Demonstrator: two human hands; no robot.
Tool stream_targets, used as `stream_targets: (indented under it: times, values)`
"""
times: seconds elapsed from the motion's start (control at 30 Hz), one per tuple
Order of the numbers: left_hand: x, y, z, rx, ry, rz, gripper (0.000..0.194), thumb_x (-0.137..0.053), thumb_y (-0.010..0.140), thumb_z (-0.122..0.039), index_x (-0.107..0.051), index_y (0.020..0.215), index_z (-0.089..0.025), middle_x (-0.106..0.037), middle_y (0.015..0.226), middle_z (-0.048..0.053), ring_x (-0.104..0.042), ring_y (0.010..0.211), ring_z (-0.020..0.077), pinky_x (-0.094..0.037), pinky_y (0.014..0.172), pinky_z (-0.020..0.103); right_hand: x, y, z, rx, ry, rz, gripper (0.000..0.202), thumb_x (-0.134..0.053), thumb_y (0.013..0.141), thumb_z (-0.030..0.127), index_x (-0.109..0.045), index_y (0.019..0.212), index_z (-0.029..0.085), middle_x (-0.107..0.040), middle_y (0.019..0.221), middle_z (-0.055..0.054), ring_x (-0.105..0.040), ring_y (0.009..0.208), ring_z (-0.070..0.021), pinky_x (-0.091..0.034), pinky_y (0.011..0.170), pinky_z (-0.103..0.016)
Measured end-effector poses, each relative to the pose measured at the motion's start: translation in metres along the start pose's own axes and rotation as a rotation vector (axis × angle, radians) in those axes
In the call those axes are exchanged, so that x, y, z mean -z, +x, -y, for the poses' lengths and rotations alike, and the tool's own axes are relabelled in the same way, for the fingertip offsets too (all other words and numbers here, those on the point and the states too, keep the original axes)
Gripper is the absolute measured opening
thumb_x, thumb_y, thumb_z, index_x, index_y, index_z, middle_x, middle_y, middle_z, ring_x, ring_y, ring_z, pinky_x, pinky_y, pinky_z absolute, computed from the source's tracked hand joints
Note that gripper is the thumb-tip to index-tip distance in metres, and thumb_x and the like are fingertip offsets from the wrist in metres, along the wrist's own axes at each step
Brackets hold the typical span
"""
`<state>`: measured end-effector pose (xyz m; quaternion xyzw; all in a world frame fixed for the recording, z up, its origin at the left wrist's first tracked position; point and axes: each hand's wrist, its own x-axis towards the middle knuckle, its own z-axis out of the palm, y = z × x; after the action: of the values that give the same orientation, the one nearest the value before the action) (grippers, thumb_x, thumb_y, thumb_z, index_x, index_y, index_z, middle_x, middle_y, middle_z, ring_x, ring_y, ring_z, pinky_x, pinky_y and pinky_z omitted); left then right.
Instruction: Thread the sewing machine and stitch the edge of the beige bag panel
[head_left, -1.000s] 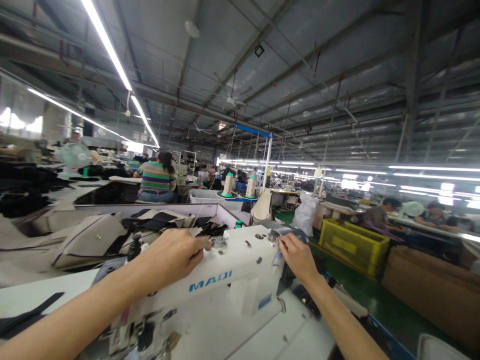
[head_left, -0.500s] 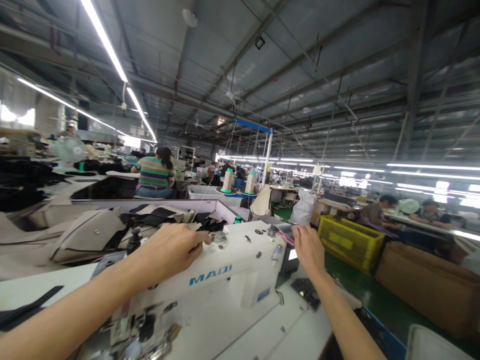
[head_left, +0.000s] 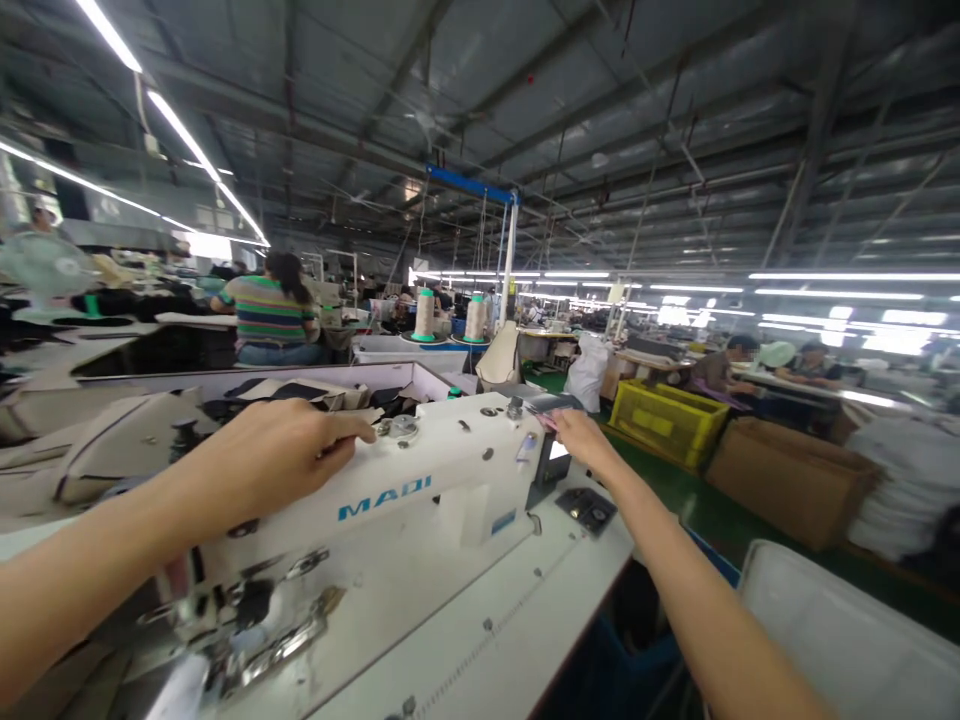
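sewing machine: the white sewing machine (head_left: 465, 450), blue madi lettering on its arm, stood on a pale table (head_left: 480, 630) right in front of the worker, between the two forearms.
left hand: the left hand (head_left: 289, 440) was over the machine's top, index finger reaching out beside a round metal fitting (head_left: 403, 427), the other fingers curled in; i couldn't tell whether it had hold of anything.
right hand: the right hand (head_left: 581, 437) was nearly closed at the machine's far end, fingers pinched on a small pink-handled tool (head_left: 546, 418), too blurred to name more closely, near a metal knob (head_left: 514, 408).
thread: two pale cones (head_left: 424, 315) with green ends stood upright behind the machine, below a blue overhead bar (head_left: 471, 184).
cloth: beige and black pieces (head_left: 300, 392) lay in a pale-walled bin behind the machine.
floor: a yellow crate (head_left: 664, 425) stood near a cardboard box (head_left: 787, 485), off to the right.
co-worker: a person in a striped shirt (head_left: 270, 310) sat well apart, back turned.
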<state>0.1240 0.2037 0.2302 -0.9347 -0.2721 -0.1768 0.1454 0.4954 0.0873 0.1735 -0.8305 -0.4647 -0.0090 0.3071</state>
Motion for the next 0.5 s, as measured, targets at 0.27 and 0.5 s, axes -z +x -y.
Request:
stream_targets:
  times: [0.27,0.5]
  values:
    - [-0.009,0.007,0.005,0.024,0.128,0.135,0.036,-0.038,0.094,-0.032,-0.067,0.115,-0.037,-0.063,0.064,-0.004,-0.058,0.061,0.0173,-0.030,0.060,0.023,-0.025,-0.026,-0.004,-0.024,0.164,0.198,0.039,-0.037,0.103,0.041,-0.060,0.088,0.013,-0.058,0.060,0.005,-0.053,0.043,-0.0075,-0.048,0.046,-0.021]
    - [-0.015,0.008,0.011,0.114,0.094,0.084,0.034,-0.043,0.090,-0.046,-0.070,0.108,-0.036,-0.044,0.043,-0.010,-0.047,0.048,0.0106,-0.022,0.058,0.019,-0.011,-0.013,0.004,0.090,0.007,0.003,0.033,-0.049,0.098,0.034,-0.060,0.072,0.017,-0.064,0.066,-0.002,-0.061,0.062,-0.0139,-0.045,0.060,-0.025]
